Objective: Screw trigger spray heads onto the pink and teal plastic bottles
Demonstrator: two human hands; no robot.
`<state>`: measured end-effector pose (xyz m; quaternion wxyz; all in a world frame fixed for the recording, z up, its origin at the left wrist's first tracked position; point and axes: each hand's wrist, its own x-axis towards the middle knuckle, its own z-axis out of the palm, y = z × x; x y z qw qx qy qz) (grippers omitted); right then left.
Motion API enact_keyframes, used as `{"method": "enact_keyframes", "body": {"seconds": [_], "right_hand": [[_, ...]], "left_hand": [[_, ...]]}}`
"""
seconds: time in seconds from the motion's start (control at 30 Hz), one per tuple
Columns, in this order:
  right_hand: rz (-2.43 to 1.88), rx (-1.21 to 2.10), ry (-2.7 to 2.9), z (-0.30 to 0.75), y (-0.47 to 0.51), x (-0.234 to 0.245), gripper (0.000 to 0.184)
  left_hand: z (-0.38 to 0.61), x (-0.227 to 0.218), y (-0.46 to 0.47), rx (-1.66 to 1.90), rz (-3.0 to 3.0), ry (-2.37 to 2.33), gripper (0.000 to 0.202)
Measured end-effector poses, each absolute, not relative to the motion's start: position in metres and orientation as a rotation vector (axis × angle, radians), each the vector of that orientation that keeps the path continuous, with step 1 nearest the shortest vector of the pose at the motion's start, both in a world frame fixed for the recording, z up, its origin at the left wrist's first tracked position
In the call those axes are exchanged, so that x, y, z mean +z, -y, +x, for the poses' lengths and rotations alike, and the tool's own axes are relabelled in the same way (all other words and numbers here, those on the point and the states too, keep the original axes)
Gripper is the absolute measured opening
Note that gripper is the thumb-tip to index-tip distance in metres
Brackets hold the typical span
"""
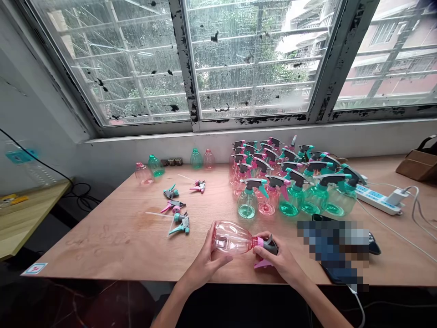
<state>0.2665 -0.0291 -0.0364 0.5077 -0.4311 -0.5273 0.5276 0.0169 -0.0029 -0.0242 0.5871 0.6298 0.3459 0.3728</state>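
A clear pink spray bottle [232, 238] lies on its side near the front edge of the wooden table [112, 237], held between both hands. My left hand [206, 259] is closed round the bottle's base. My right hand [280, 257] grips the grey and pink trigger spray head [268, 248] at the bottle's neck. Several loose trigger heads [177, 214] with dip tubes lie to the left of my hands.
Many assembled pink and green spray bottles [290, 182] stand packed at the back right. Several headless bottles [155, 166] stand by the wall. A power strip [377, 198] with cables lies at the right, a brown bag [418, 164] beyond it. A blurred-out patch [336, 248] is beside my right hand.
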Motion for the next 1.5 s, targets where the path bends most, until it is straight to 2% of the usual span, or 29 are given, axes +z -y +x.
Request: {"method": "enact_keyframes", "body": {"seconds": [0.2, 0.73, 0.9, 1.07, 1.4, 1.5], "right_hand": [[-1.048, 1.276, 1.257, 0.2664, 0.0286, -0.0363, 0.032], [-1.016, 1.321, 1.211, 0.2678, 0.0308, -0.0365, 0.031], [-1.016, 1.331, 1.200, 0.2678, 0.0306, -0.0366, 0.028], [-1.021, 1.299, 1.238, 0.2673, 0.0308, -0.0319, 0.027], [-1.017, 1.319, 1.232, 0.2677, 0.0319, -0.0335, 0.028], [-1.014, 1.316, 1.237, 0.2676, 0.0319, -0.0330, 0.027]], "left_hand": [[0.0158, -0.0263, 0.0011, 0.871, 1.471, -0.818, 0.101], [0.0141, -0.0299, 0.0006, 0.884, 1.499, -0.822, 0.104], [0.0120, -0.0295, 0.0017, 0.884, 1.534, -0.836, 0.092], [0.0135, -0.0273, 0.0032, 0.852, 1.511, -0.808, 0.109], [0.0128, -0.0260, 0.0041, 0.887, 1.513, -0.818, 0.098], [0.0128, -0.0248, 0.0043, 0.872, 1.506, -0.817, 0.101]]}}
